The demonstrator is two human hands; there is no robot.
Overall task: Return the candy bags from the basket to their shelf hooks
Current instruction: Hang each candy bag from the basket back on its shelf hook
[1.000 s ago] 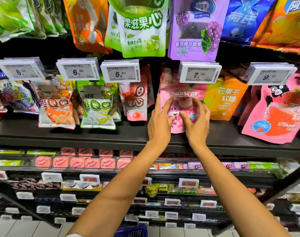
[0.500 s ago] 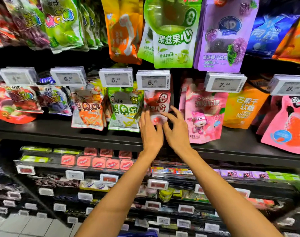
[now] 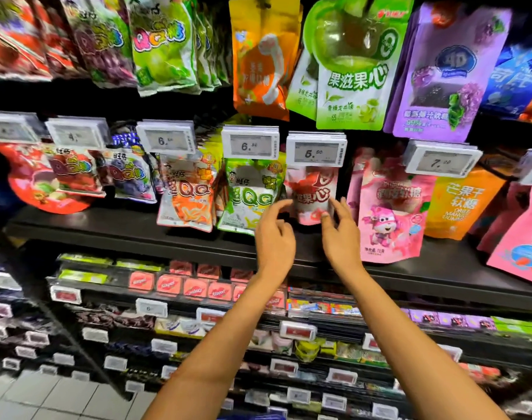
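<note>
A red and white candy bag (image 3: 311, 189) hangs from its hook under the 5.50 price tag (image 3: 316, 151). My left hand (image 3: 275, 237) is just below and left of it, fingers loosely curled, the forefinger reaching to the bag's left edge. My right hand (image 3: 342, 234) is at the bag's lower right corner, with the thumb lying over that corner and the fingers relaxed beside it. Neither hand carries a bag. A green and white bag (image 3: 249, 198) hangs to the left and a pink cartoon bag (image 3: 391, 213) to the right.
The black shelf ledge (image 3: 137, 230) runs under the hanging bags. More bags hang in the row above, among them a green bag (image 3: 355, 86) and a purple one (image 3: 443, 80). Lower shelves hold small packs and price tags. A blue basket rim (image 3: 249, 417) shows at the bottom edge.
Both hands left the pink cartoon bag and moved left to the red and white bag. They lay flat against it half a second ago and have since dropped lower and spread apart.
</note>
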